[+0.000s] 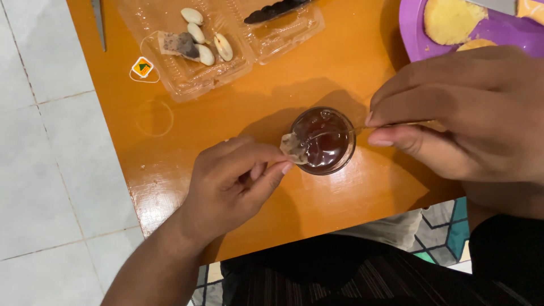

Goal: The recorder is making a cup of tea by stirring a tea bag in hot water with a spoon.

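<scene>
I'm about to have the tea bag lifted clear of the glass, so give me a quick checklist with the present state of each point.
1. Tea bag gripped: ok, the left hand pinches it at the rim of the glass.
2. Glass of dark tea upright on the orange table: ok.
3. Right hand steadying: it pinches a thin spoon handle reaching into the glass; ok.
4. Bag intact, not torn: cannot tell.
5. Place for the wet bag: ok, the clear plastic tray already holds a used tea bag and pale seeds.
6. Purple plate apart from the glass: ok.
</scene>
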